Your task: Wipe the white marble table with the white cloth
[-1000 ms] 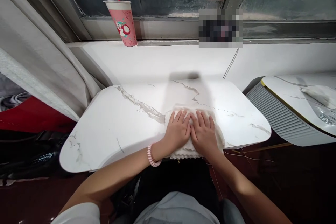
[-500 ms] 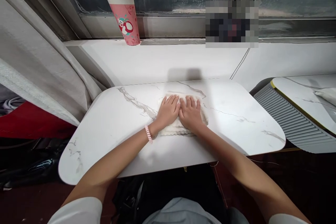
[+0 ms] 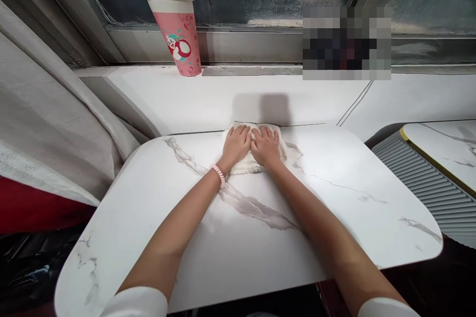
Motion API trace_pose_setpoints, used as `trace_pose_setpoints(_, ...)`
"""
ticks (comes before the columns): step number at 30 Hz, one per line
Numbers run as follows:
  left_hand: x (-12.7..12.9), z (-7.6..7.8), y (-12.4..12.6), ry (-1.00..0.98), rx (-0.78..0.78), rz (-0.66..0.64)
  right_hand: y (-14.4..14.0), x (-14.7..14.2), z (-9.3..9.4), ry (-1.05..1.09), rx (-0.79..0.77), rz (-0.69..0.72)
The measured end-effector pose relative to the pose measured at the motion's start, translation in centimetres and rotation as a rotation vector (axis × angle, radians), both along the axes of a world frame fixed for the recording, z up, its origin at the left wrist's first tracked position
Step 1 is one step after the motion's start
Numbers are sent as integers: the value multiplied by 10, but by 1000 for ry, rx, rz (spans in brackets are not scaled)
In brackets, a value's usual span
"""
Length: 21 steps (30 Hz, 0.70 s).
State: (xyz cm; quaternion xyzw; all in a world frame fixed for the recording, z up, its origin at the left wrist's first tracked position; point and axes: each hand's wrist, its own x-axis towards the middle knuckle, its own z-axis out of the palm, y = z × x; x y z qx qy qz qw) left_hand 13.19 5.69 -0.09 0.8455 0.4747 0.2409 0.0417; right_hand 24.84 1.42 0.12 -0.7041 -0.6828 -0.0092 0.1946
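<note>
Both hands lie flat on the white folded cloth (image 3: pixel 256 161) at the white marble table's (image 3: pixel 334 218) 12 o'clock edge. Left hand (image 3: pixel 236 146) & right hand (image 3: pixel 266 147) touch, fingers straight and together, probably pressing.

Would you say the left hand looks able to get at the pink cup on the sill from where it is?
Probably yes: the left hand lies flat on the cloth at the table's far edge, and bare sill lies between it and the pink cup.

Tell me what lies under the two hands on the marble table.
A folded white cloth lies under the left hand and right hand, at the table's far edge. The cloth's middle is covered by the palms.
</note>
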Motion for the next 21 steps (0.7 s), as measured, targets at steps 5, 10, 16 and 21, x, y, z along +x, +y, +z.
trace_pose_setpoints(5, -4, -1, 14, 40, 46, 7, 18, -4, 0, -23, 25, 6)
trace_pose_setpoints(10, -17, -3, 9, 81, 67, 61, 21, -17, 0, -61, 52, 45)
trace_pose_setpoints(16, -47, -5, -20, 83, 35, 166, -2, -44, -3, -23, 53, 149)
trace_pose_setpoints(21, -66, -1, -71, 88, 11, 190, -50, -59, -1, 17, 29, 207)
